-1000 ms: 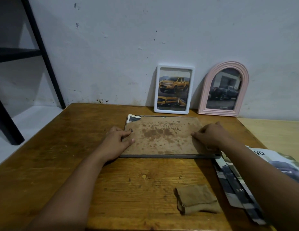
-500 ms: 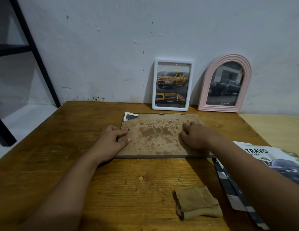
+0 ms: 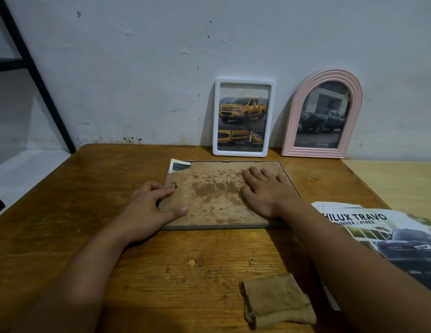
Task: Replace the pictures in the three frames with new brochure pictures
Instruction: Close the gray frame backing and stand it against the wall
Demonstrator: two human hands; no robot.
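The third frame (image 3: pixel 224 195) was lying face down in the middle of the wooden table (image 3: pixel 65 212), stained backing board up, with a corner of a picture (image 3: pixel 177 165) poking out at its top left. The right hand (image 3: pixel 263 188) pressed flat on the board, fingers spread. The left hand (image 3: pixel 153 203) rested on the frame's left edge (fingers loosely bent, thumb on the board). The brochure (image 3: pixel 387 239) sat just right.
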